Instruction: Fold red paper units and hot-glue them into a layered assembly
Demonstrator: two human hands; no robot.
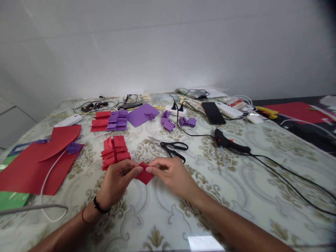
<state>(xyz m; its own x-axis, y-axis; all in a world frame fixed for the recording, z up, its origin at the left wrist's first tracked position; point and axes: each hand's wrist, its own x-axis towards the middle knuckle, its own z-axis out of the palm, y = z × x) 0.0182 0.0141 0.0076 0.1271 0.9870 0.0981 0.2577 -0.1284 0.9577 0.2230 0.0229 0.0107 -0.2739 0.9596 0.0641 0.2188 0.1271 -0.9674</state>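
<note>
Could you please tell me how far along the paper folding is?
Done: a pile of folded red paper pieces and a stack of folded purple paper pieces lie behind. In hand: left hand and right hand pinch one small red paper piece. Left, probably: large red paper sheets and a purple paper sheet lie unfolded.

Matt red paper piece (144, 176), glossy tabletop (236, 196)

Table (236, 196) layout, front to back.
Folded paper piece (144, 175) is held between left hand (115, 182) and right hand (173, 176) at centre front; stack of folded pieces (115, 151) lies just behind the left hand, scissors (173, 148) just behind the right, glue gun (229, 142) farther right, paper sheets (34, 164) far left.
</note>
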